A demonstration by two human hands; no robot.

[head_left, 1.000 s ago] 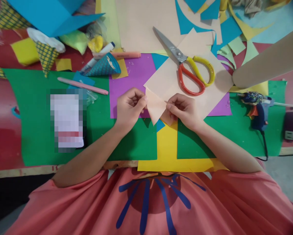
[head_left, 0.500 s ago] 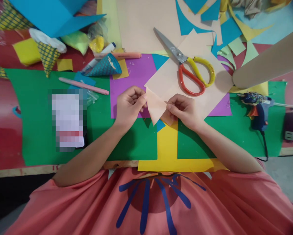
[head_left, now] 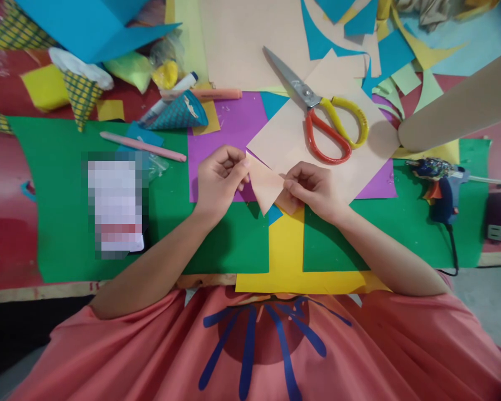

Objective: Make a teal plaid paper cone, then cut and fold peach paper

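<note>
A small peach paper triangle [head_left: 264, 184] is stretched between my two hands, its point hanging downward. My left hand [head_left: 222, 181] pinches its upper left corner between thumb and fingers. At the right corner, my right hand [head_left: 311, 186] is closed on it with thumb and forefinger. Just behind lies a larger peach paper sheet [head_left: 275, 133], turned at an angle. Scissors [head_left: 311, 100] with one yellow and one red handle rest on that sheet, blades pointing up and left.
A glue gun [head_left: 442, 189] lies on the right side of the green sheet [head_left: 225, 239]. A tall beige tube [head_left: 455, 106] juts in from the right. Further left are a pink pen [head_left: 144, 146], a blue patterned cone [head_left: 179, 114] and a blurred-out phone [head_left: 116, 206]. Paper scraps [head_left: 396, 55] lie beyond.
The triangle has dropped slightly, so a dark gap now shows between its upper edge and the larger sheet. My left hand has shifted a little to the left.
</note>
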